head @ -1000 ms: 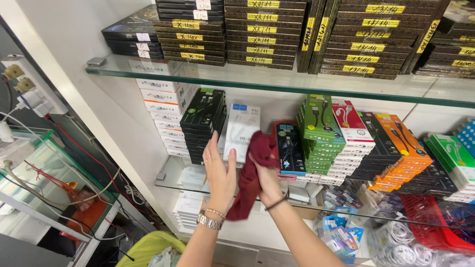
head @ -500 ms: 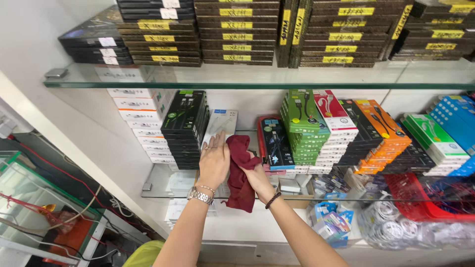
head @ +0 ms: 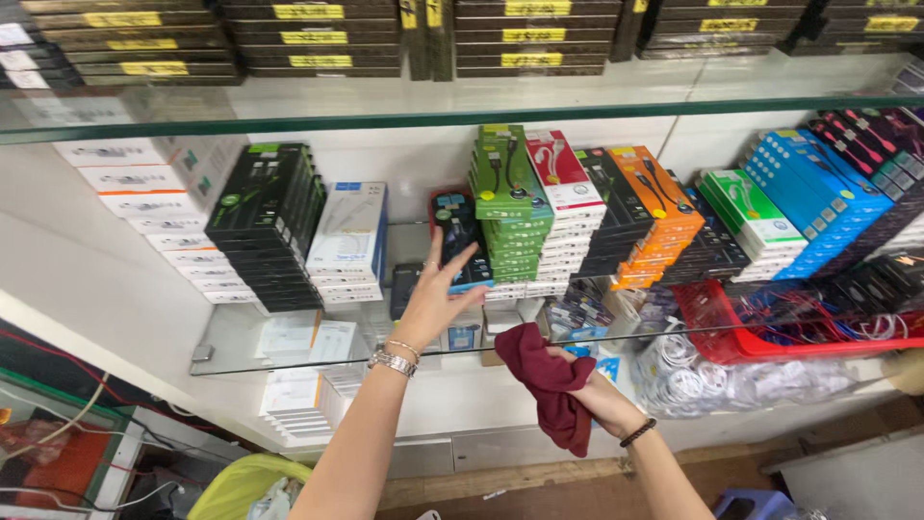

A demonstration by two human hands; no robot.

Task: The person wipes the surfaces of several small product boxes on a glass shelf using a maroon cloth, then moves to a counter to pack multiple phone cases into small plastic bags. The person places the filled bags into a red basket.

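From the head view, the dark red cloth (head: 551, 385) has been drawn down off the boxes and now hangs at lower centre of the frame, clenched in the right hand (head: 580, 383) just below the glass shelf (head: 231, 351). The left hand (head: 435, 294) has been lifted from the cloth; its fingers are spread, nothing is grasped, and the fingertips are laid against the blue-fronted box (head: 460, 236) at mid-frame. That box, judged from this, is being wiped around or shifted.
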